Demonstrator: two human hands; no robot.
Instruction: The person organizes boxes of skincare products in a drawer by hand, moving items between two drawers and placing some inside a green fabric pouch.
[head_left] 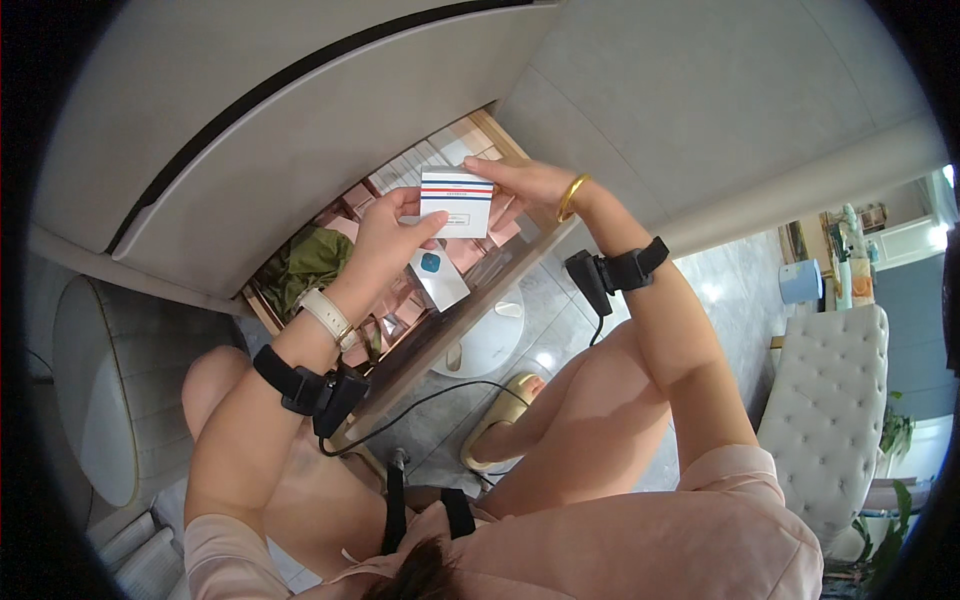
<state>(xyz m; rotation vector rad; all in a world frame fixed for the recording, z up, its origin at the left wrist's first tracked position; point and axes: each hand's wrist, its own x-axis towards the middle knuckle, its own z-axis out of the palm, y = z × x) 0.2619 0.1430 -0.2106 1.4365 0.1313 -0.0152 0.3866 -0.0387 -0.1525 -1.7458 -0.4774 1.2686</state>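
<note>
Both my hands hold a small white box (456,203) with blue and red stripes above an open drawer (440,340). My left hand (392,228) grips its left side, thumb across the front. At the upper right corner, my right hand (522,187) has its thumb on the top edge and its other fingers partly behind the box. Beneath it in the drawer lies a white box with a blue rounded square (436,280). Several pink boxes (398,300) and a row of pale boxes (408,168) fill the drawer around it. A dark green cloth bundle (308,268) lies at the drawer's left end.
The drawer sits under a pale cabinet front (290,130). A grey cushioned seat (165,370) stands at the left. Black straps with devices are on both forearms, and a black cable (425,397) runs past my knees. A tufted bench (828,410) is at the right.
</note>
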